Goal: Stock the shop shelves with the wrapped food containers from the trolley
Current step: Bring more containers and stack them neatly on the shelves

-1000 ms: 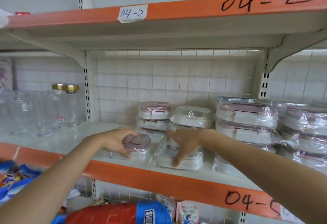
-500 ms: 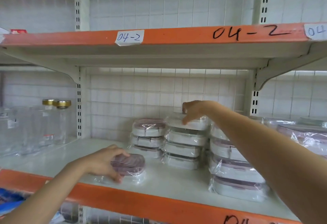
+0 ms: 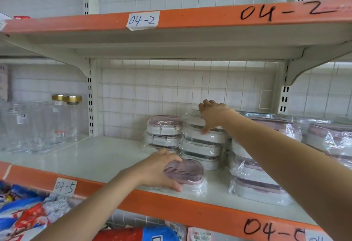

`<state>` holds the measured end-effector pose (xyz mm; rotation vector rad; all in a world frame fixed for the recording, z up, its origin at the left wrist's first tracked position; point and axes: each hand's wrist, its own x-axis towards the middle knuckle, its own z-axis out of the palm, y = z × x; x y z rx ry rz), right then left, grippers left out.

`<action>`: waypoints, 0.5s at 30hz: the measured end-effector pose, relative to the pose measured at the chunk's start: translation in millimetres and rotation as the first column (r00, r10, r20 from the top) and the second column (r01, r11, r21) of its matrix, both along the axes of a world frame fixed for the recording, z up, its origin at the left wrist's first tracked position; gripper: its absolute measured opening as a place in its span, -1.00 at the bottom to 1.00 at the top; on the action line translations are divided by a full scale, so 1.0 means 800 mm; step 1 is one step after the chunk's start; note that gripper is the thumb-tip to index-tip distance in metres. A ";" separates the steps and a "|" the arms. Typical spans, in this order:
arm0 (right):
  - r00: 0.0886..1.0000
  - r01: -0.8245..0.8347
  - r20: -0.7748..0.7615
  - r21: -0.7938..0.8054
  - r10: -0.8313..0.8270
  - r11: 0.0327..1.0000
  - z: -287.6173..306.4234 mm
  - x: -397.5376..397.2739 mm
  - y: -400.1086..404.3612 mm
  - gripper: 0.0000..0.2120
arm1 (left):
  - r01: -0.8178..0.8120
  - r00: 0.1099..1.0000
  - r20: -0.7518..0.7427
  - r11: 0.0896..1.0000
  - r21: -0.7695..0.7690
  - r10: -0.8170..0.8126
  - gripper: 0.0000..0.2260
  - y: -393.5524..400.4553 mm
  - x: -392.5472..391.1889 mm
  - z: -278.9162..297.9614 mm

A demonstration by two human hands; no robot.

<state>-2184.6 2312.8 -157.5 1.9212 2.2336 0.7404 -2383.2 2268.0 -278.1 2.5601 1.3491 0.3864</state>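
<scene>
Left hand [image 3: 159, 170] clamped on pink-lidded wrapped container [image 3: 183, 171], slid rightward along white shelf [image 3: 91, 157]; right hand [image 3: 213, 116] gripping newly stacked white wrapped container [image 3: 198, 121], stocking advancing

Soft, even light fills the shelf [image 3: 106, 157], bright but slightly washed out, with a milky haze over the pale surfaces. Under the upper shelf [image 3: 171, 48] above the right hand [image 3: 214, 116] lies a mild shadow. Glare flashes off the plastic wrap [image 3: 333, 141] to the right of that hand. Straight shelf edges bow towards the corners. The glass jars [image 3: 38, 122] far left of the left hand [image 3: 162, 170] look smeared and soft.
</scene>
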 end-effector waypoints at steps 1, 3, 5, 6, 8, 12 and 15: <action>1.000 0.002 0.000 -0.001 -0.002 1.000 0.000 0.000 0.000 -0.13 | -0.003 1.000 -0.002 1.000 0.006 0.003 -0.25 -0.001 0.001 -0.001; 1.000 0.010 -0.002 -0.005 -0.010 1.000 0.000 0.001 0.000 -0.14 | -0.001 1.000 -0.002 1.000 0.018 0.001 -0.25 -0.002 0.002 -0.002; 1.000 0.011 -0.011 -0.019 -0.011 1.000 0.002 0.004 -0.001 -0.15 | -0.003 1.000 0.006 1.000 0.012 0.003 -0.27 -0.003 0.001 0.001; 1.000 0.009 -0.022 -0.034 -0.010 0.999 0.002 0.004 -0.002 -0.15 | -0.009 1.000 0.016 1.000 0.009 0.009 -0.29 -0.002 -0.001 0.004; 0.998 -0.001 -0.063 -0.075 -0.003 0.997 0.005 0.007 -0.003 -0.16 | -0.028 0.996 0.084 0.999 0.027 0.026 -0.33 0.004 -0.011 0.016; 0.987 -0.035 -0.159 -0.149 0.011 0.988 0.014 0.019 -0.007 -0.16 | -0.146 0.926 0.355 0.989 0.032 0.126 -0.47 0.022 -0.047 0.060; 0.975 -0.050 -0.220 -0.172 0.011 0.984 0.022 0.027 -0.007 -0.23 | -0.264 0.877 0.429 0.963 0.053 0.217 -0.50 0.042 -0.063 0.093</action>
